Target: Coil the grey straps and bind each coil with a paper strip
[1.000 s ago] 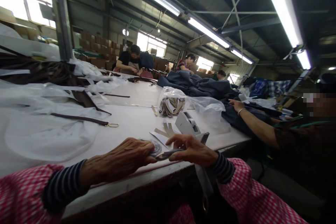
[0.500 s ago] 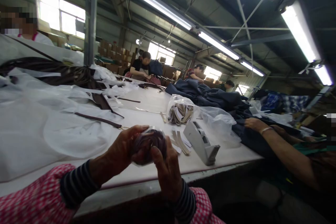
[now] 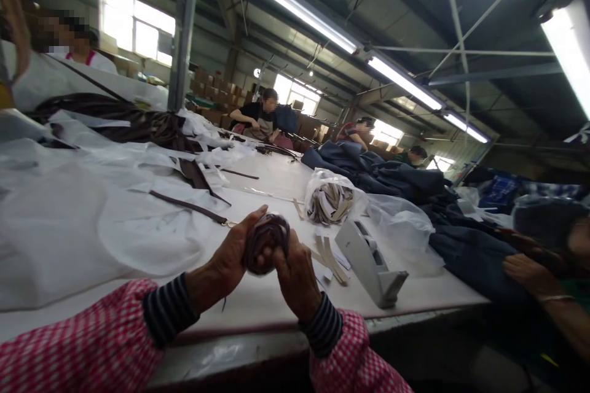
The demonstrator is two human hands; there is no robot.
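A coiled dark brown strap [image 3: 267,238] with a shiny clear wrap is held up above the table's front edge. My left hand [image 3: 233,258] is closed around its left side, thumb pointing up. On its right side my right hand [image 3: 295,273] grips it, fingers curled against the coil. Beyond the hands lies a brown strap with a metal clasp [image 3: 188,206]. Right of my right hand are beige strips [image 3: 332,260] and a grey tape dispenser [image 3: 369,264].
A clear plastic bag full of beige strips [image 3: 329,201] lies behind the dispenser. White plastic sheets [image 3: 55,215] cover the left of the table, with a heap of dark straps [image 3: 106,120] behind. Dark blue cloth [image 3: 474,264] is at right, with a co-worker's hand [image 3: 530,273] on it.
My hands have shifted on the coil, and more of my right fingers curl into its middle. The view has swung left. The co-worker at right now leans further in over the cloth.
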